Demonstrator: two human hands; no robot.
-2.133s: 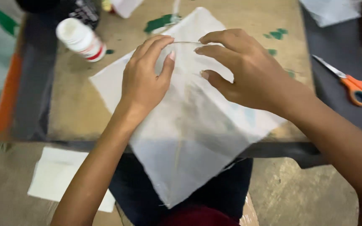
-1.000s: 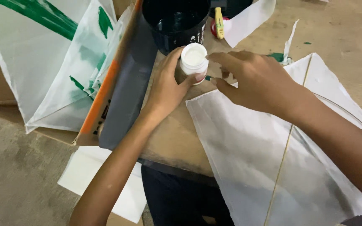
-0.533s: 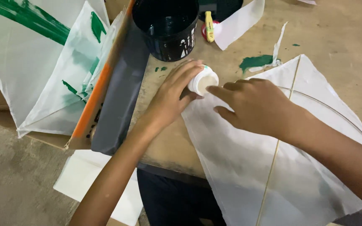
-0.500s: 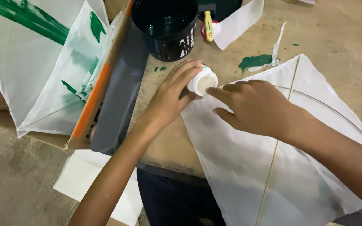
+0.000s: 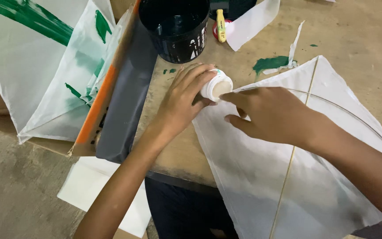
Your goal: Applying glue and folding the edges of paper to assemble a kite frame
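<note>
White plastic sits in my left hand [image 5: 183,99]: the little pot [image 5: 216,86], tipped on its side so its open mouth faces my right hand [image 5: 270,114]. My left fingers are curled round its body, holding it just off the wooden table [image 5: 359,40], right at the top corner of the kite [image 5: 288,177].

Half a second ago the pot was in much the same grip, but its mouth was hidden behind my right hand; a second ago I held it upright near the black tub [image 5: 175,26]. So it has come down and tilted, and my right hand has backed off a little, leaving the mouth clear to see. I read that as the pot being ready to dip into, with the paste about to go to the kite's edge.

My right fingers are drawn loosely together, the forefinger tip just beside the pot's rim; whether it touches the rim or carries any paste I cannot tell, since the hand hides it.

Around me: thin sticks [image 5: 288,168] crossing the white kite paper, green smears [image 5: 270,64] on the table, a finished kite with green paint [image 5: 32,57] leaning at my left, and a white sheet [image 5: 93,190] on the floor.
</note>
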